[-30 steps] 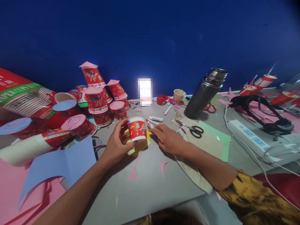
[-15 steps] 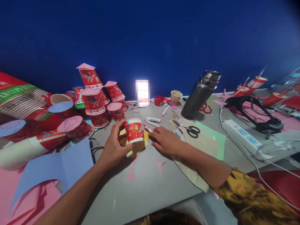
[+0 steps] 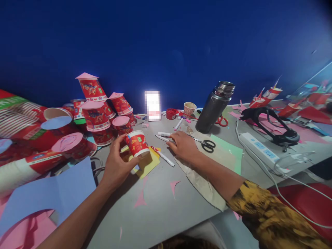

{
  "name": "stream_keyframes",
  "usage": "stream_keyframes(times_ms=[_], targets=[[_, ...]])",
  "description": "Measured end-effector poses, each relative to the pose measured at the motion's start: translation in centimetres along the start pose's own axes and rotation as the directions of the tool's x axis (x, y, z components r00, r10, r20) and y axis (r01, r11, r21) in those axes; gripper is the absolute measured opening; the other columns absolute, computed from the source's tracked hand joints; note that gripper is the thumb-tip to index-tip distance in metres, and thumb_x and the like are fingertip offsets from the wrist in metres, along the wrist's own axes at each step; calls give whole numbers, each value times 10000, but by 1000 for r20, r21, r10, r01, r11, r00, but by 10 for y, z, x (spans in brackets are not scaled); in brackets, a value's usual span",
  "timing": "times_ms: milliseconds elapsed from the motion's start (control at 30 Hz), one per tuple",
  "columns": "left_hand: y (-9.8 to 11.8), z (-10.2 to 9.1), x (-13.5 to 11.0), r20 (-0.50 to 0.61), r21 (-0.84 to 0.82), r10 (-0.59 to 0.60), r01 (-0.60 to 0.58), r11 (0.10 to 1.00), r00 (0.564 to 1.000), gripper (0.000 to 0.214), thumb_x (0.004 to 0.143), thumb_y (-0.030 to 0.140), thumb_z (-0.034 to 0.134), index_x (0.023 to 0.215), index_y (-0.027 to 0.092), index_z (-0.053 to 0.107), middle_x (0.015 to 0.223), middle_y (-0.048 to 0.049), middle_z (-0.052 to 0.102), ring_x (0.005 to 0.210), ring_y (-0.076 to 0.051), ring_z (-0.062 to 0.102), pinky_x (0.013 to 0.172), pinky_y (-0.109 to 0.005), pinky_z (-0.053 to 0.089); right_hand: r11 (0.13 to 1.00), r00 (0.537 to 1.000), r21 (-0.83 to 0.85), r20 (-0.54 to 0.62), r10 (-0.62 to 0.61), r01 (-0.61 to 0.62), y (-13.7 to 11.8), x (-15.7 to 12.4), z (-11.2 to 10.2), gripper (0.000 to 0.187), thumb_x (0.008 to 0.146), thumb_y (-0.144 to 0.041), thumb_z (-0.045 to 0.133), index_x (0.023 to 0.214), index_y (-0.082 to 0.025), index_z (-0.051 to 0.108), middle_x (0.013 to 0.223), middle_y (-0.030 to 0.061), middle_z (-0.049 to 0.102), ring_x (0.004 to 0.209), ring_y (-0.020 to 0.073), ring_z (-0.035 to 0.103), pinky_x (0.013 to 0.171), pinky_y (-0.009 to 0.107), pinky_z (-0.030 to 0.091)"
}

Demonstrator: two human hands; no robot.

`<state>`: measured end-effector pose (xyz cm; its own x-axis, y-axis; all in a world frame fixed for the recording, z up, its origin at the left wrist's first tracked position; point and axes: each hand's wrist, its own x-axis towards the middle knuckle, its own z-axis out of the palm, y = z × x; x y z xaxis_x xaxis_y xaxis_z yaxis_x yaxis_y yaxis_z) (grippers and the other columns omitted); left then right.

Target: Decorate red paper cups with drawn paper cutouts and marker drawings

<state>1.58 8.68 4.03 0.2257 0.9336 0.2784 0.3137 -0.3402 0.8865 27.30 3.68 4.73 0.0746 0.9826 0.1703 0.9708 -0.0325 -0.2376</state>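
My left hand (image 3: 115,160) is wrapped round a red printed paper cup (image 3: 137,144), holding it tilted above a yellow sheet of paper (image 3: 149,166). Just right of the cup, a white marker with a red tip (image 3: 166,159) lies loose on the table. My right hand (image 3: 183,144) reaches palm down over two more white markers, its fingers partly extended and apart. Its fingertips are at the end of the slimmer marker (image 3: 161,138); whether they touch it is unclear. The thicker marker (image 3: 164,134) lies just behind.
Stacked red cups with pink paper tops (image 3: 95,116) crowd the left, beside blue paper (image 3: 64,186). Black-handled scissors (image 3: 208,146), a dark open flask (image 3: 214,109) and a cloth (image 3: 201,180) are at right. Farther right are a power strip (image 3: 259,147) and a black headset frame (image 3: 272,124).
My right hand has left the red-tipped marker and moved back toward the other markers. The cup in my left hand has tilted more. The view has shifted slightly to the right.
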Motion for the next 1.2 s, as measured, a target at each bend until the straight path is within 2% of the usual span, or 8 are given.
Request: stream_keyframes(times_ms=[300,400,533,667,733,800,967,1200], targets=[[9,1,-5,14,-39,39,-38,999,999,819,726,463,857,1430,257,493,1471,-144,527,1295,-326,627,1050,-534,588,999,998,3,-34,50,-50,5,7,9,217,1036,-321,579,1052,-169,734,1061,141,756,1045,280,661,822,344,488],[9,2,-7,35,-51,50,-49,998,998,777,747,391,834,1434,277,488,1463,-130,528,1283,-324,632,1023,-530,598,951,984,306,-149,94,-45,5,1,3,218,1006,-338,573,1085,-181,702,870,45,737,794,198,650,714,297,465],[4,2,-7,50,-7,86,-86,996,995,741,739,276,776,1420,270,485,1468,-126,517,1316,-323,594,1042,-537,579,517,967,855,-168,194,45,-2,-7,-7,208,853,-382,725,933,-190,710,681,-36,619,597,135,539,575,262,412],[-1,4,-9,103,26,121,-124,992,987,747,749,247,743,1438,273,458,1484,-123,486,1348,-320,565,1071,-533,563,78,980,996,-49,193,34,-12,-16,-15,249,741,-376,859,826,-206,698,610,-69,516,507,92,434,490,237,344],[-1,5,-10,119,59,158,-166,984,980,755,746,210,721,1446,288,449,1486,-113,478,1370,-320,545,1094,-534,548,-6,984,998,-63,164,65,-17,-23,-18,244,746,-370,872,800,-214,692,617,-65,522,508,86,428,483,231,343],[0,5,-11,133,95,191,-204,974,973,773,736,173,695,1456,291,439,1485,-110,472,1381,-317,532,1102,-527,544,47,985,994,-101,137,95,-20,-31,-19,197,815,-375,844,831,-219,724,601,-57,538,508,91,439,477,228,339],[2,4,-13,158,158,207,-232,960,965,790,742,161,669,1483,281,423,1483,-124,470,1366,-321,535,1101,-531,540,405,963,879,-269,-10,250,-28,-48,-21,126,941,-334,754,989,-231,809,748,17,744,596,131,604,539,247,464],[2,4,-15,192,199,288,-325,925,938,793,725,198,705,1476,260,457,1407,-129,501,1368,-365,517,1171,-594,459,603,809,560,-516,-282,568,-39,-49,-17,85,953,-187,718,1017,-223,760,898,36,816,775,171,755,721,268,584]])
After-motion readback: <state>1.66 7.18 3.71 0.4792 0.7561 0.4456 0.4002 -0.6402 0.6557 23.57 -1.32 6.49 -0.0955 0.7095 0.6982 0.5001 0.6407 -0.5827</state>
